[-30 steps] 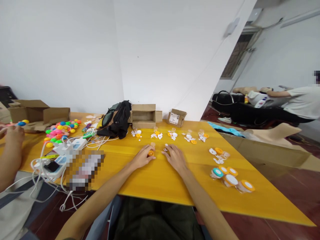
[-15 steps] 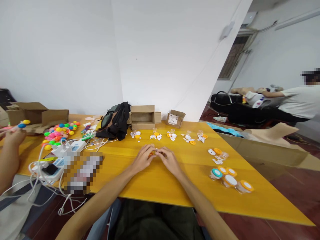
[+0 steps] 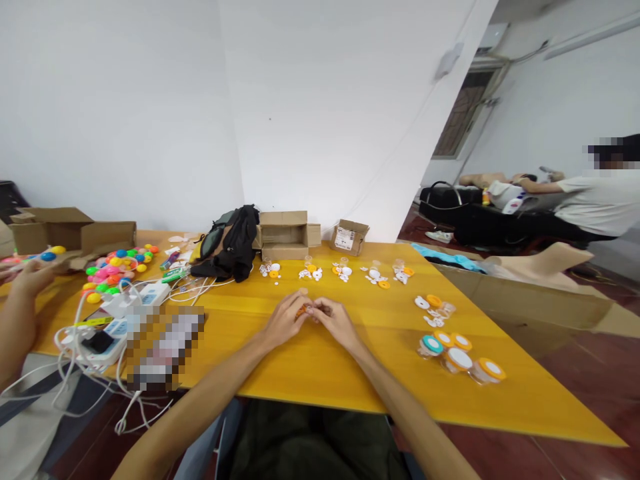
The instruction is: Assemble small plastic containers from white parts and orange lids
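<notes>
Head view: between the hands at the worktop [image 3: 310, 373], a small orange piece [image 3: 302, 311] sits in the curled-in fingers of the left hand [image 3: 285, 321]. The right hand [image 3: 336, 323] bends close beside it, its grip hidden. An uneven push could likely tip the piece from the fingertips.

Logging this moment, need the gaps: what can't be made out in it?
Head view, all of these:
Orange piece: mostly hidden by the left hand.
Right hand: curled over, hiding whether it grips anything.
White pieces at the right: too small to count.
Box label: print too small to read.
Co-worker's arm: cut off by the left edge.
</notes>
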Action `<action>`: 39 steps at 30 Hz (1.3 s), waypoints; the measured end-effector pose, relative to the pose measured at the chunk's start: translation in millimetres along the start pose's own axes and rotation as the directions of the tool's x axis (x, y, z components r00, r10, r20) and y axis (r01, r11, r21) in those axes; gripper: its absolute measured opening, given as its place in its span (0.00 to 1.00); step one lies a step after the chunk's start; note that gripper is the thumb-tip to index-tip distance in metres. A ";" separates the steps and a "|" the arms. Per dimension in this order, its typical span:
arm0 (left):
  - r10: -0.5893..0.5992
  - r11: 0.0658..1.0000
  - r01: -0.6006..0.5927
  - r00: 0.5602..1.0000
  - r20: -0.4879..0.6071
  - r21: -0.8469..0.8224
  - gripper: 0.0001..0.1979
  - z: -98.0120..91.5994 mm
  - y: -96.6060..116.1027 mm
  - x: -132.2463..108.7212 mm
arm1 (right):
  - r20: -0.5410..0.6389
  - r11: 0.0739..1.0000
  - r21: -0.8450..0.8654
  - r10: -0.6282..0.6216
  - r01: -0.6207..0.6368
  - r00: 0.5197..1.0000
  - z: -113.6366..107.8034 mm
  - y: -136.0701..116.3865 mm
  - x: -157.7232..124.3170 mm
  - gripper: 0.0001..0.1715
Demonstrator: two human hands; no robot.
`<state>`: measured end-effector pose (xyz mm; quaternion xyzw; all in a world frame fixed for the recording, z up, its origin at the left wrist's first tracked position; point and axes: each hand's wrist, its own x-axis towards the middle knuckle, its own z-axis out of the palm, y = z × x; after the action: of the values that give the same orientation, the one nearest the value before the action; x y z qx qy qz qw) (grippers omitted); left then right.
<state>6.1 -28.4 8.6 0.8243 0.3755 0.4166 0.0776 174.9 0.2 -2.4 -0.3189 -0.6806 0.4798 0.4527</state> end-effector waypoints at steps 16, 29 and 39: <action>-0.339 0.899 0.302 0.938 -0.068 -0.316 0.06 -0.5 1.2 8.3 | -0.052 0.993 0.113 0.032 -0.026 0.998 -3.2 -5.9 0.7 0.24; -0.397 0.788 0.337 0.918 -0.007 -0.516 0.12 2.3 -5.6 7.4 | -0.040 0.991 0.128 0.043 -0.038 0.998 -5.1 -6.4 1.6 0.24; -0.449 0.767 0.364 0.893 -0.037 -0.528 0.09 1.5 -9.8 9.3 | -0.056 0.978 0.201 0.075 -0.062 0.996 -4.0 0.2 4.2 0.24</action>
<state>5.2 -14.8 9.2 0.6363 0.4274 0.5387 0.3495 177.0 5.4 -0.8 -0.3102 -0.6030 0.5505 0.4870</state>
